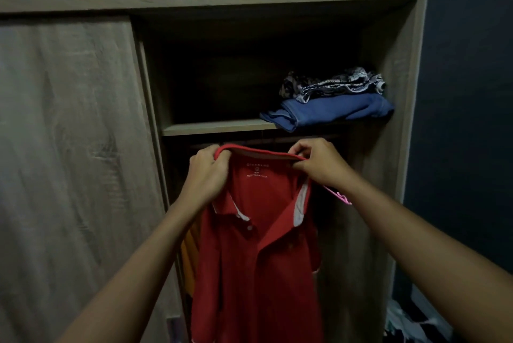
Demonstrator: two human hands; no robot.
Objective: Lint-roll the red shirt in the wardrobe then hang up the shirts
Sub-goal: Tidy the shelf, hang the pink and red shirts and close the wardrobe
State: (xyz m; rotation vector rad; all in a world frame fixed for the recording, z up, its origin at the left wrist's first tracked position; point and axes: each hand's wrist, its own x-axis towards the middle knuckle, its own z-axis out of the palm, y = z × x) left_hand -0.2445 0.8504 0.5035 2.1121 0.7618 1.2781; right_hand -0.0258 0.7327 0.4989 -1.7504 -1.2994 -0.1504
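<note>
A red polo shirt (258, 265) with a white-lined collar hangs down in front of the open wardrobe, just below the shelf. My left hand (206, 173) grips the left side of its collar. At the collar's right side my right hand (319, 163) pinches the fabric. A pink hanger (340, 196) pokes out below my right wrist; how it is held is hidden. An orange garment (188, 256) hangs behind the red shirt on the left. No lint roller is in view.
The wardrobe shelf (216, 127) carries a folded blue garment (327, 110) with a patterned cloth (333, 84) on top. A sliding door (69, 162) covers the left half. Loose items (413, 326) lie on the floor at the lower right.
</note>
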